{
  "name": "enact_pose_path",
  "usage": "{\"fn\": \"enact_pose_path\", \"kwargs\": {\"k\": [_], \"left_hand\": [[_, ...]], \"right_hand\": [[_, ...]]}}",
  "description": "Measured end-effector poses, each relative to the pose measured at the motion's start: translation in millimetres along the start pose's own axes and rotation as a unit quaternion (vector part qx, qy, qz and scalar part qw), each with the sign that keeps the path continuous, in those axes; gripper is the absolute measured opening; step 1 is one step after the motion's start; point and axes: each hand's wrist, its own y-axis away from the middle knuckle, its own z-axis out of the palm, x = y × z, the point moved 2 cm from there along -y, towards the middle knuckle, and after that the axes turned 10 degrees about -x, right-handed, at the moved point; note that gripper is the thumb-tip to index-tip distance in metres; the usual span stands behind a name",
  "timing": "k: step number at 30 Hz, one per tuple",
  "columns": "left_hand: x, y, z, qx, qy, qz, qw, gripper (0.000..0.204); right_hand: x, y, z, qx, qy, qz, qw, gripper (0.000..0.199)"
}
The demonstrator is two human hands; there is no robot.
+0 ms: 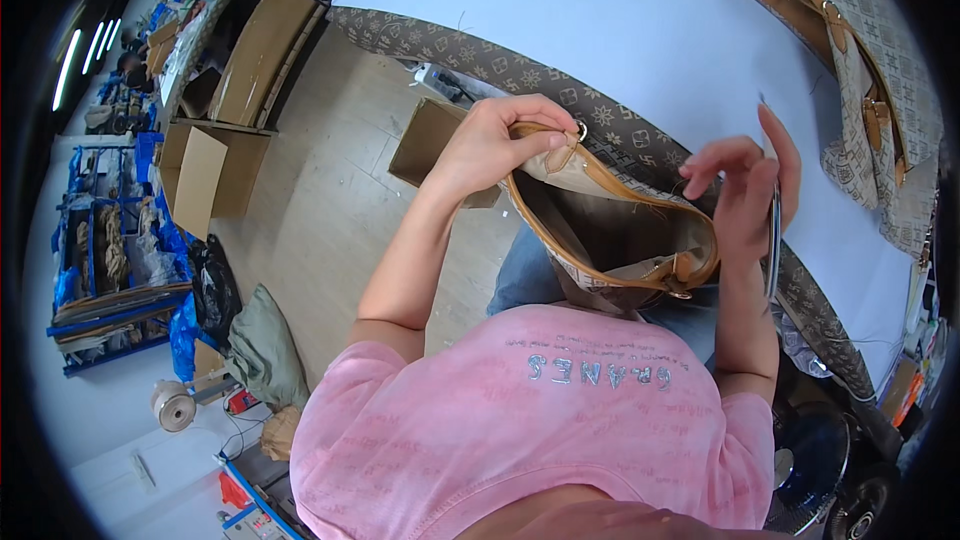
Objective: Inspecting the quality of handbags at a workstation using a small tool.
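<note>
An open handbag with a patterned beige outside, tan trim and a dark inside hangs before me, its mouth facing up. My left hand pinches the bag's rim at the far left corner, beside a tan tab with a small metal ring. My right hand is raised just beyond the bag's right end, fingers curled and partly spread. A slim silver metal tool runs along its palm, with a pointed tip above the fingers; its exact kind is unclear. Near the bag's right end hangs a metal clasp.
A white-topped table with a brown patterned cloth edge lies ahead. More patterned bags rest on its right side. Cardboard boxes stand on the floor. Shelving is at left, a black fan at lower right.
</note>
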Motion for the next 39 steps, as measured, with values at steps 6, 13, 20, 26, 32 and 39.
{"fn": "enact_pose_path", "kwargs": {"k": [6,13,20,26,32,39], "left_hand": [[-16,0,-37,0.094,0.054,0.074,0.991,0.015],[0,24,-33,0.234,-0.240,0.176,0.926,0.022],[-2,69,36,0.154,-0.502,0.191,0.829,0.044],[-34,77,67,0.122,-0.526,0.384,0.749,0.041],[-22,72,73,0.099,-0.522,0.352,0.771,0.034],[2,73,81,0.080,-0.401,0.266,0.873,0.028]], "right_hand": [[-13,24,-6,-0.163,0.173,-0.065,0.969,0.037],[21,42,4,-0.252,0.398,-0.166,0.866,0.042],[31,34,34,-0.163,0.390,-0.184,0.888,0.038],[37,50,32,-0.171,0.339,-0.188,0.906,0.038],[9,65,33,-0.264,0.305,-0.215,0.889,0.035],[17,69,28,-0.250,0.341,-0.182,0.888,0.031]]}}
